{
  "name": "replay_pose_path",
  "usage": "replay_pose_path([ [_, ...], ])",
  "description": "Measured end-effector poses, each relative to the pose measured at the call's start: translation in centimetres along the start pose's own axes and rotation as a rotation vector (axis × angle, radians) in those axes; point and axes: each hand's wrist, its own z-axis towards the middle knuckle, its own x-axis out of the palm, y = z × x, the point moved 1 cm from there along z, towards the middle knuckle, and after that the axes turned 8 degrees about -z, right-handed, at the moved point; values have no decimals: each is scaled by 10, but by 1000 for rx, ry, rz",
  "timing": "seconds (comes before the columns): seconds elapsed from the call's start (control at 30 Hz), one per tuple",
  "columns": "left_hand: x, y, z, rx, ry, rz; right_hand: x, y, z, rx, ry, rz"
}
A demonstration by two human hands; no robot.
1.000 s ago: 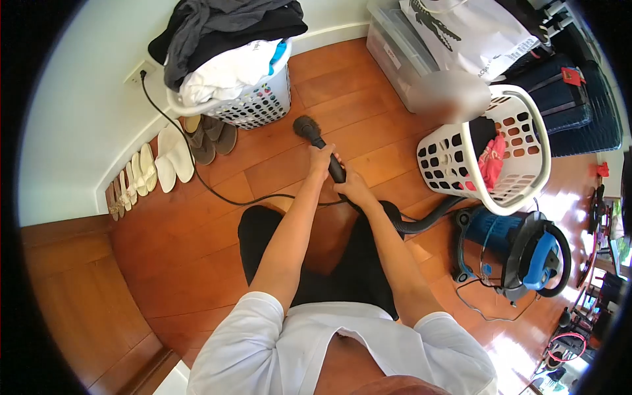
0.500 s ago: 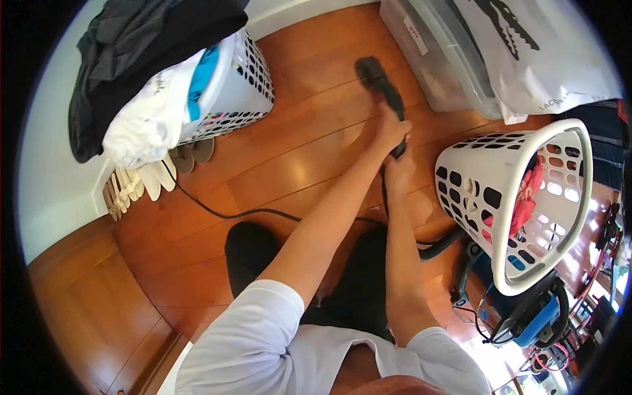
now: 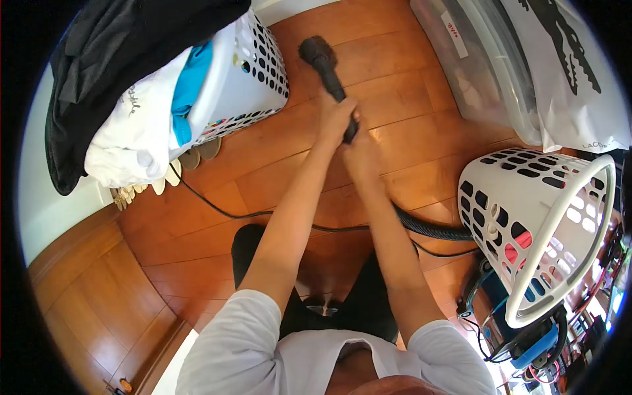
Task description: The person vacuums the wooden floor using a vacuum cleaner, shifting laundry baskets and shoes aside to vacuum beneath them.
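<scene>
A black vacuum cleaner wand with a round brush head [image 3: 318, 52] reaches forward over the wooden floor. My left hand [image 3: 338, 117] is wrapped around its handle. Just behind it, my right hand [image 3: 359, 150] is closed at the handle's rear end, slightly blurred, its fingers partly hidden. The black ribbed hose [image 3: 431, 227] runs from behind my right forearm toward the right. At the lower right sits the blue and black vacuum cleaner [image 3: 536, 349], partly covered by a basket.
At the upper left, a white laundry basket [image 3: 263, 66] overflows with clothes. A second white basket [image 3: 490, 217] lies tipped at right, a red cloth inside. A clear plastic bin [image 3: 480, 85] and a white bag [image 3: 559, 72] stand upper right. A black cord [image 3: 230, 214] crosses the floor.
The brush head and both hands have swung left across the floor, toward the full laundry basket. More of the ribbed hose shows now, and the view has shifted a little.
</scene>
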Motion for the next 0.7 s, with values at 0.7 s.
replay_pose_path([
  [0.7,43,-22,83,113,-50,-75,-17,9,96,-147,-233,218],
])
